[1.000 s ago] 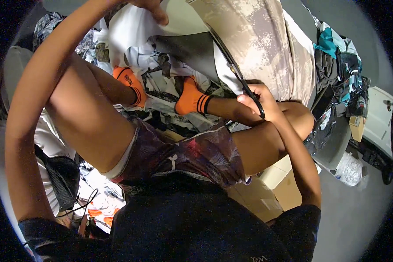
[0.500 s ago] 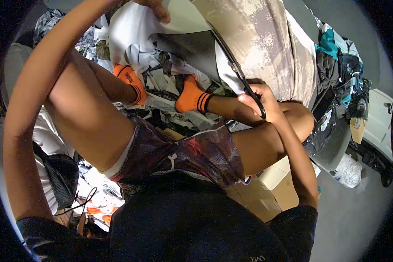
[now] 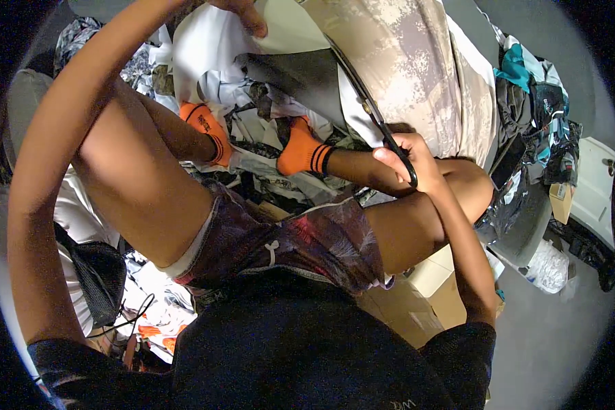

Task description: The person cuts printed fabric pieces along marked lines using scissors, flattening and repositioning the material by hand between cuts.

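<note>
My right hand is closed around the black handles of long shears. Their blades point up and to the left, along the edge of a tan and beige camouflage-patterned fabric. At the top edge of the picture, my left hand is partly cut off. Its thumb shows against a pale whitish part of the cloth, and the hand appears closed on it. Below the shears hangs a dark grey flap. The fabric drapes toward my right knee.
White and dark patterned cloth scraps lie around my orange-socked feet. A cardboard box stands beneath my right thigh. Piled garments, a clear plastic bundle and a white panel are at the right. A black mesh bag lies at the left.
</note>
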`<state>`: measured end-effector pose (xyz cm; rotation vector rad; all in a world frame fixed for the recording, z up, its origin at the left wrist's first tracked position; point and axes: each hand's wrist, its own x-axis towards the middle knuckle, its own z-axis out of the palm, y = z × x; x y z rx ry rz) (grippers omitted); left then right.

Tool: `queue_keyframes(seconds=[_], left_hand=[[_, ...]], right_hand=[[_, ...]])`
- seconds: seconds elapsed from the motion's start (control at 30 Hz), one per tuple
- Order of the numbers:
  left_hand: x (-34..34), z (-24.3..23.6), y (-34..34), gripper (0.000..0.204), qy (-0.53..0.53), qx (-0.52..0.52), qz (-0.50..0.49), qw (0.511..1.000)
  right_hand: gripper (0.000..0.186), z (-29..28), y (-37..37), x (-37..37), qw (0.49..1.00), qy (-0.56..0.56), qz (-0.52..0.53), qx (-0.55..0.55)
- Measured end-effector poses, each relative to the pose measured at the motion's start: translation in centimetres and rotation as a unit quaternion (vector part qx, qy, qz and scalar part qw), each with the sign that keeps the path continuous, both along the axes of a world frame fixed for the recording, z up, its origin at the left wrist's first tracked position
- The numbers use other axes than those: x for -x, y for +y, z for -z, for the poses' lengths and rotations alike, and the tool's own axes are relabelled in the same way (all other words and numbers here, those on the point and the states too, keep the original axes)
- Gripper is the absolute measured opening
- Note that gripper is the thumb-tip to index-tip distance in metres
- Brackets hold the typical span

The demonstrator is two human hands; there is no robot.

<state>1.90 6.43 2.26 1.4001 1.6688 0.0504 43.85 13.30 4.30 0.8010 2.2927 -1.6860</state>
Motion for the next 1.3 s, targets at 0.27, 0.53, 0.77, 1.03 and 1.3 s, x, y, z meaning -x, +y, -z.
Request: queue_keyframes(seconds=[0.27,0.53,0.77,1.03,1.3], left_hand=[[-0.9,-2.7,0.0,0.125,0.07,0.019,0.041,0.996],[-0.3,-1.1,-1.0,0.125,0.035,-0.038,-0.003,0.999],[-0.7,-2.1,-0.3,0.126,0.056,0.013,0.003,0.998],[1.0,0.1,0.0,0.126,0.014,0.046,0.007,0.999],[-1.2,-1.8,0.7,0.127,0.139,-0.236,0.163,0.948]], right_hand=[[0.034,0.3,0.1,0.3,0.999,0.039,-0.025,-0.021],[0.034,-0.4,-0.3,0.4,1.0,-0.004,-0.007,0.018],[0.034,0.5,-0.3,0.4,1.0,-0.002,-0.006,0.02],[0.035,0.7,-0.3,1.7,1.0,0.003,-0.017,0.009],[0.037,1.2,0.3,0.4,0.999,-0.012,0.004,0.035]])
